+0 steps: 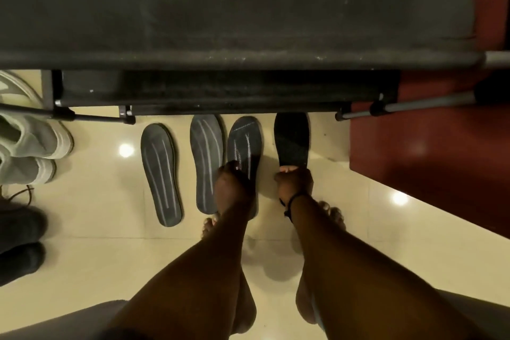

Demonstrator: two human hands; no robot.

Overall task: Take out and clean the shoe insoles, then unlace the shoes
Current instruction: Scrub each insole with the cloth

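- As the person bends over the pale tiled floor, four insoles lie side by side in front of the shoe rack, toes toward its lowest bar.
- The left hand rests on the heel half of the third insole, counted from the rack's left end; the fingers lie against its surface, though whether they are spread or together cannot be told.
- The right hand pinches the heel end of the black insole, nearest the rack's right end, fingers curled round its edge.
- The first insole and second insole, grey with pale stripes, lie untouched.
- Judged by appearance, each insole is light, thin and flexible; it would likely droop if lifted by one end, so the heel edge offers the surest hold, with the toe supported if flatness matters.
- Grey sneakers, still laced as far as can be seen, sit beyond the rack's left end.
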